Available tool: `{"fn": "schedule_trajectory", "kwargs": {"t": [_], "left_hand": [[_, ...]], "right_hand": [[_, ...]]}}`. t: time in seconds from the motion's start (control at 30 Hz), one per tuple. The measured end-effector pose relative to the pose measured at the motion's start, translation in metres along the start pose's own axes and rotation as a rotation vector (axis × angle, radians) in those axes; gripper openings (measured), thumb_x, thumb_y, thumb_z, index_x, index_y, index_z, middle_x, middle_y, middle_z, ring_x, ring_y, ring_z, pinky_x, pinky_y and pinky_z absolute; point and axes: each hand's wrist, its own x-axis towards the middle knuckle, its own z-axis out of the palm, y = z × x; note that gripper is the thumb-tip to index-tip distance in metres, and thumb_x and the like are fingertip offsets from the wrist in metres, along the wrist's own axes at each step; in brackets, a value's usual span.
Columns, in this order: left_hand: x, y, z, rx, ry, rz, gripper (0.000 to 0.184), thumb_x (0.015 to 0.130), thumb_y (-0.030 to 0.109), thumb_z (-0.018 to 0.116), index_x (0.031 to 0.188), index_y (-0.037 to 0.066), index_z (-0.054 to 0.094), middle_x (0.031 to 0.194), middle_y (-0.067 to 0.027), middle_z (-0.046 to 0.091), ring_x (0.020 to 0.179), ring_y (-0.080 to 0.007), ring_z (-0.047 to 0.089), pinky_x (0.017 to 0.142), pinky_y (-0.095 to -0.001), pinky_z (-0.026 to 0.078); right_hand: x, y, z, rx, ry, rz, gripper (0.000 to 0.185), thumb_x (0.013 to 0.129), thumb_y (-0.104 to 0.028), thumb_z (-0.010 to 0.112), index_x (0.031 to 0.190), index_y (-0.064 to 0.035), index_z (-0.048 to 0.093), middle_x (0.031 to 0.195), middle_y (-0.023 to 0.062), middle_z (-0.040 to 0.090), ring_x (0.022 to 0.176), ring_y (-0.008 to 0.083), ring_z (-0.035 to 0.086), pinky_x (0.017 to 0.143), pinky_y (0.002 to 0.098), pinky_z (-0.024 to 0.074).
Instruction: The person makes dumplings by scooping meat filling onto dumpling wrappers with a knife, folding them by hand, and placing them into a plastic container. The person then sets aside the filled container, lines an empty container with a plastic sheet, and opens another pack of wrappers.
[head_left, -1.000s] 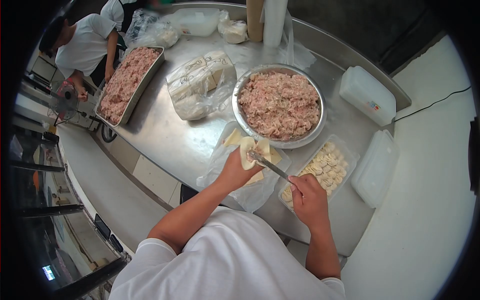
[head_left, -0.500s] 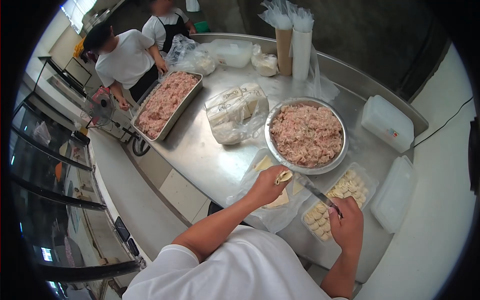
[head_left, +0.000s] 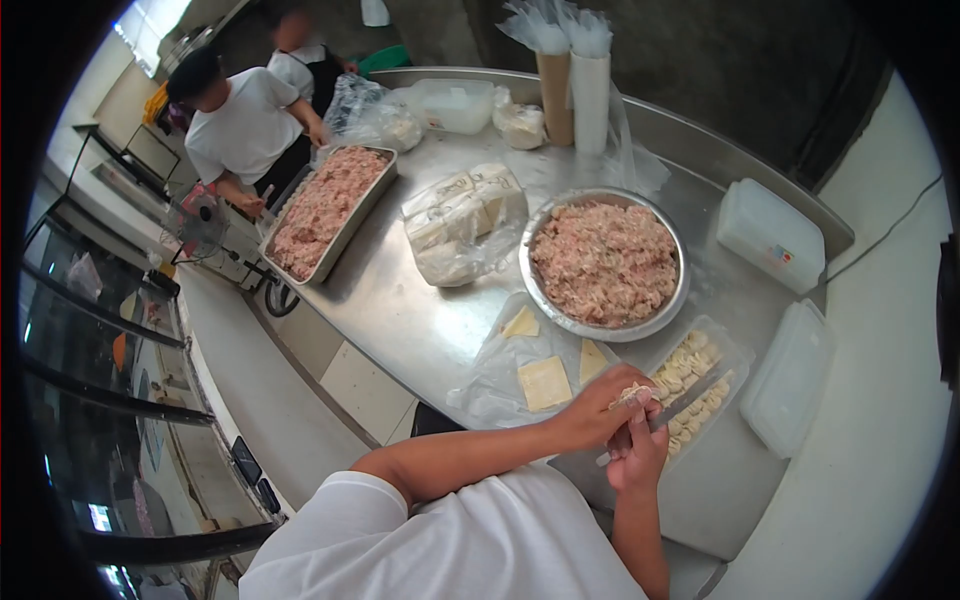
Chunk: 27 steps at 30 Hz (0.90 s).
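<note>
My left hand (head_left: pixel 597 408) is closed around a dumpling (head_left: pixel 632 394) with pinkish filling showing at its top. Right beside it, my right hand (head_left: pixel 640 455) grips a flat metal spatula or blunt knife (head_left: pixel 692 397), its blade pointing up and to the right over the container of dumplings (head_left: pixel 738 372). The two hands touch or nearly touch, and they hide part of that container. Square dough wrappers (head_left: pixel 545 384) lie on a plastic sheet (head_left: pixel 480 375) to the left of my hands. Beyond them stands a round metal bowl (head_left: pixel 535 283) heaped with minced meat (head_left: pixel 605 262).
A wrapped pack (head_left: pixel 465 222) sits left of the bowl. Farther left is a deep tray (head_left: pixel 345 228) of minced meat, with a co-worker (head_left: pixel 245 125) beside it. Plastic containers (head_left: pixel 770 235) and a lid (head_left: pixel 790 380) line the right side. Two tall tubes (head_left: pixel 590 105) stand at the back.
My left hand has moved right, from above the wrappers to beside my right hand. The right hand has shifted left and down, and the blade now points up-right. Filling now shows in the dumpling.
</note>
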Motion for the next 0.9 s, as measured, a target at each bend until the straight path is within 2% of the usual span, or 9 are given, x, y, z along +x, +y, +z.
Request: {"fn": "schedule_trajectory", "kwargs": {"t": [0.03,0.17,0.23,0.47,0.63,0.67,0.73,0.8,0.9], "left_hand": [[0.003,-0.003,-0.004,0.318,0.003,0.204,0.027,0.1,0.022,0.063,0.119,0.004,0.067,0.113,-0.0112,0.066,0.105,-0.0275,0.065,0.089,-0.0371,0.054],[0.001,0.01,-0.005,0.232,-0.134,0.08,0.025,0.092,0.01,0.069,0.116,0.004,0.071,0.115,-0.0159,0.066,0.108,-0.0321,0.065,0.09,-0.0368,0.054],[0.003,0.001,-0.001,0.286,-0.169,0.227,0.032,0.087,0.004,0.074,0.118,0.005,0.07,0.116,-0.0161,0.067,0.11,-0.0318,0.066,0.091,-0.0377,0.055],[0.043,-0.024,0.004,0.393,-0.294,0.181,0.022,0.085,0.01,0.078,0.106,0.005,0.076,0.108,-0.0144,0.072,0.103,-0.0298,0.07,0.088,-0.038,0.057],[0.12,-0.04,0.01,0.575,-0.361,0.174,0.022,0.086,0.011,0.076,0.106,0.003,0.072,0.109,-0.0156,0.069,0.101,-0.0337,0.067,0.088,-0.0397,0.054],[0.133,-0.042,0.015,0.617,-0.397,0.163,0.023,0.086,0.01,0.076,0.107,0.003,0.071,0.111,-0.0159,0.068,0.102,-0.0351,0.066,0.089,-0.0401,0.053],[0.154,-0.04,0.026,0.627,-0.449,0.146,0.025,0.085,0.009,0.075,0.109,0.003,0.069,0.113,-0.016,0.066,0.103,-0.0354,0.065,0.09,-0.0401,0.052],[0.171,-0.048,0.037,0.646,-0.53,0.128,0.033,0.082,0.003,0.073,0.114,0.002,0.066,0.12,-0.0167,0.062,0.107,-0.0361,0.063,0.093,-0.0411,0.051],[0.183,-0.065,0.051,0.765,-0.593,0.176,0.033,0.081,-0.001,0.07,0.114,0.001,0.067,0.116,-0.0163,0.064,0.109,-0.0359,0.063,0.094,-0.043,0.052]], "right_hand": [[0.0,-0.002,-0.004,-0.003,0.024,-0.003,0.026,0.098,-0.023,0.066,0.113,-0.0041,0.057,0.068,-0.0055,0.049,0.047,0.004,0.037,0.043,0.0233,0.033],[-0.003,-0.007,-0.026,-0.02,0.099,-0.031,0.02,0.099,-0.02,0.065,0.109,-0.0037,0.059,0.073,-0.0033,0.052,0.048,0.0034,0.038,0.044,0.0223,0.0349],[-0.003,-0.006,-0.036,-0.052,0.093,-0.017,0.021,0.098,-0.02,0.065,0.11,-0.003,0.06,0.077,-0.0019,0.054,0.05,0.0037,0.039,0.045,0.022,0.0355],[-0.015,-0.017,-0.082,-0.12,0.207,-0.014,0.03,0.094,-0.016,0.072,0.117,-0.0004,0.059,0.085,0.0001,0.059,0.057,0.004,0.046,0.047,0.0206,0.0359],[-0.013,-0.015,-0.131,-0.531,0.603,-0.331,0.03,0.091,-0.014,0.075,0.114,-0.0005,0.062,0.088,-0.0001,0.059,0.073,0.0066,0.054,0.063,0.0218,0.0448],[-0.014,-0.016,-0.134,-0.531,0.615,-0.332,0.03,0.091,-0.014,0.075,0.114,-0.0005,0.062,0.088,-0.0001,0.059,0.073,0.0066,0.054,0.063,0.0218,0.0448],[-0.017,-0.016,-0.138,-0.638,0.659,-0.155,0.03,0.09,-0.013,0.074,0.115,-0.001,0.061,0.095,0.0013,0.06,0.085,0.0095,0.055,0.08,0.0256,0.0462],[-0.017,-0.004,-0.145,-0.638,0.674,-0.166,0.03,0.091,-0.013,0.074,0.115,-0.0008,0.061,0.095,0.0015,0.06,0.085,0.0098,0.055,0.08,0.026,0.0466],[-0.017,0.017,-0.156,-0.621,0.685,-0.183,0.029,0.093,-0.015,0.072,0.115,-0.0007,0.061,0.096,0.0017,0.06,0.085,0.0103,0.055,0.08,0.0268,0.0471]]}}
